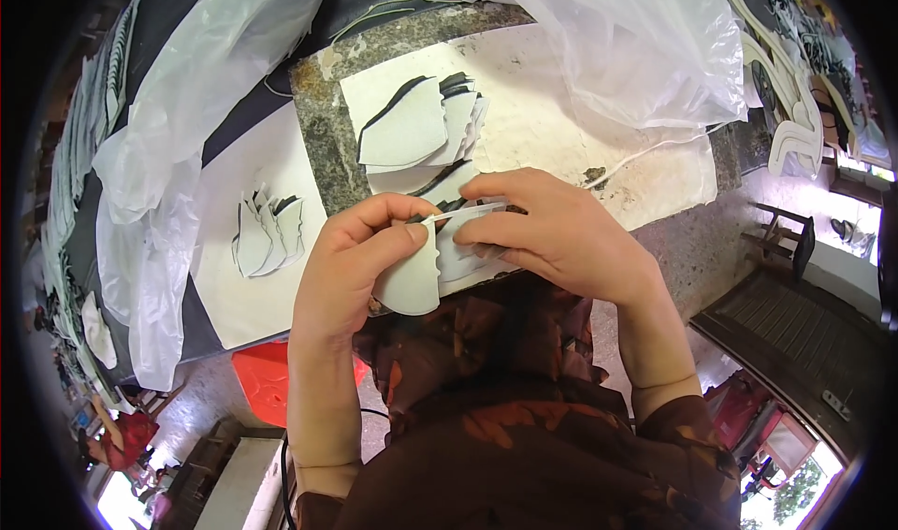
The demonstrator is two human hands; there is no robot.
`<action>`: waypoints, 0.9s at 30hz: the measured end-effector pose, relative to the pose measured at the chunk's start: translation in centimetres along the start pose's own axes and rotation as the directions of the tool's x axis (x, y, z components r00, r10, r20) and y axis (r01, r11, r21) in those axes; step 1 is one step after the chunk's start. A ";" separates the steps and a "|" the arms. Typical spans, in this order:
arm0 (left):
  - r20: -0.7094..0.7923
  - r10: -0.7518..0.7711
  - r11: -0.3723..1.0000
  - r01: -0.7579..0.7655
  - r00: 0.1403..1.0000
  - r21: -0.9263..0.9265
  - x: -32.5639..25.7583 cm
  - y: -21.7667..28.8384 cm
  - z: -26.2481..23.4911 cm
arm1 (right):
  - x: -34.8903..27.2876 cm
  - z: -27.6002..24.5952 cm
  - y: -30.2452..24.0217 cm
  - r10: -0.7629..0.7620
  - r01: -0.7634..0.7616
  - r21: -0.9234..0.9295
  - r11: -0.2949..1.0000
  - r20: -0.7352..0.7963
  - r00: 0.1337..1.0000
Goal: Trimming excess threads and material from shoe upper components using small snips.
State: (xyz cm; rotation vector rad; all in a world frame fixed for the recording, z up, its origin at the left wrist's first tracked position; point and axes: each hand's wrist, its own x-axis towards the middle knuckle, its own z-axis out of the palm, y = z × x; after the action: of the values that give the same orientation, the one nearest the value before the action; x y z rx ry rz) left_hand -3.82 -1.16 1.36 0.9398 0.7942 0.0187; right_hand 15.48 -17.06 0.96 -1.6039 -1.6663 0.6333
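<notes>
The left hand (341, 259) pinches a pale flat piece (410, 282) by its far corner, thumb on top and index finger bent behind, over the near edge of the worktop (327, 170). The piece's long axis runs from that pinch toward the person's body, its scalloped edge facing right. The right hand (561, 235) lies just to the right, fingers bent and a little apart around a thin whitish strip (468, 213); whether they grip it tightly, I cannot tell. That strip runs left to right between the two hands, crosswise to the piece, and its left end meets the piece's far corner; whether it is fastened there is too small to tell. So the left hand is the nearer one, already on the piece, with the right hand apart from its scalloped side. Farther off lies a stack of similar dark-edged pieces (402, 132), with a smaller fanned group (267, 235) to the left.
</notes>
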 end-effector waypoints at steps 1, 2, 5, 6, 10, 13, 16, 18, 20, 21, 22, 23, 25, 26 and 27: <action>0.001 0.001 1.000 -0.001 1.000 0.003 -0.1 0.1 0.0 | 0.0 0.0 -0.3 0.005 -0.003 -0.191 0.982 0.010 1.000; 0.004 0.003 1.000 -0.003 1.000 0.006 -0.2 0.2 0.1 | 0.1 0.1 -0.4 0.005 -0.003 -0.191 0.982 0.008 1.000; 0.023 0.023 0.999 -0.022 0.999 -0.047 -0.3 0.0 0.5 | 0.4 0.3 -0.8 0.196 -0.168 -0.320 0.932 0.058 0.979; 0.024 0.022 0.999 -0.021 0.999 -0.048 -0.3 -0.1 0.5 | 0.6 0.2 -0.8 0.204 -0.181 -0.303 0.936 0.045 0.978; 0.005 0.062 0.996 -0.061 0.998 -0.062 -0.5 -0.3 0.5 | 0.9 0.2 -0.6 0.199 -0.195 -0.134 0.972 0.018 0.980; -0.011 0.080 0.994 -0.081 0.997 -0.074 -0.6 -0.2 0.8 | 1.0 0.0 -0.3 0.215 -0.213 -0.034 0.977 0.089 0.973; -0.039 0.088 0.994 -0.091 0.995 -0.063 -0.8 -0.1 0.9 | 1.2 -0.5 -0.8 0.242 -0.244 -0.005 0.970 0.121 0.963; -0.049 0.092 0.994 -0.095 0.995 -0.050 -0.9 -0.2 0.9 | 1.5 -0.9 -1.1 0.268 -0.272 0.023 0.962 0.121 0.956; -0.068 0.108 0.994 -0.108 0.992 0.003 -0.9 -0.5 0.7 | 1.6 -1.0 -1.1 0.293 -0.301 0.051 0.952 0.120 0.948; -0.066 0.108 0.994 -0.108 0.992 0.003 -0.9 -0.5 0.8 | 1.5 -1.0 -0.9 0.291 -0.304 0.103 0.947 0.121 0.949; -0.061 0.119 0.993 -0.120 0.991 -0.020 -0.9 -0.5 0.9 | 1.5 -1.0 -0.8 0.289 -0.305 0.155 0.940 0.122 0.950; -0.057 0.130 0.990 -0.133 0.990 -0.043 -0.9 -0.5 1.1 | 1.7 -1.0 -0.8 0.288 -0.305 0.155 0.940 0.122 0.950; -0.047 0.131 0.989 -0.134 0.990 -0.060 -0.9 -0.6 1.2 | 2.0 -1.2 -0.7 0.313 -0.357 0.288 0.888 0.188 0.931; -0.036 0.132 0.988 -0.135 0.991 -0.077 -0.9 -0.6 1.2 | 2.0 -1.2 -0.6 0.313 -0.357 0.288 0.889 0.187 0.931; -0.036 0.133 0.988 -0.135 0.990 -0.077 -0.9 -0.8 1.2 | 2.1 -1.2 -0.5 0.315 -0.379 0.344 0.859 0.229 0.921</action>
State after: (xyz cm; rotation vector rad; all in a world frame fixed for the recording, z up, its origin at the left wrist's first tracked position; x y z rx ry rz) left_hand -4.01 -2.81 1.76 0.9176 0.7523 0.1815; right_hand 16.19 -15.19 2.40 -1.6007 -1.2601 1.2289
